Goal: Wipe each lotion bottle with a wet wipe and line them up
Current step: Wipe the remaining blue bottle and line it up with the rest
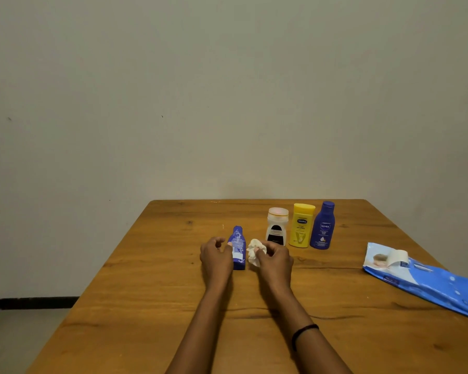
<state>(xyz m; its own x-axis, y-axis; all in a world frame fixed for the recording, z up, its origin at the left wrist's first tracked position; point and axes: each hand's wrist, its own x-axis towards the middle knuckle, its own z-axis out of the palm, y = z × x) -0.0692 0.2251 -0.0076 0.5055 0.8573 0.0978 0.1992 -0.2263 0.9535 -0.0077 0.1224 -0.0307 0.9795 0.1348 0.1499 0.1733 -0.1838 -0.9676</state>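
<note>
Right-hand fingers (266,249) pinch a crumpled white wipe (254,252); left-hand fingers (217,241) curl loosely beside the glossy blue bottle (237,247).

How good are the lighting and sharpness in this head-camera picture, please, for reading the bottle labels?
Head view: dim, warm light, soft shadows; the logo reads on the dark blue Nivea bottle, small print blurs on the yellow plastic bottle; the crumpled white wipe in the right hand looks soft; wide-angle splays the wooden table.
</note>
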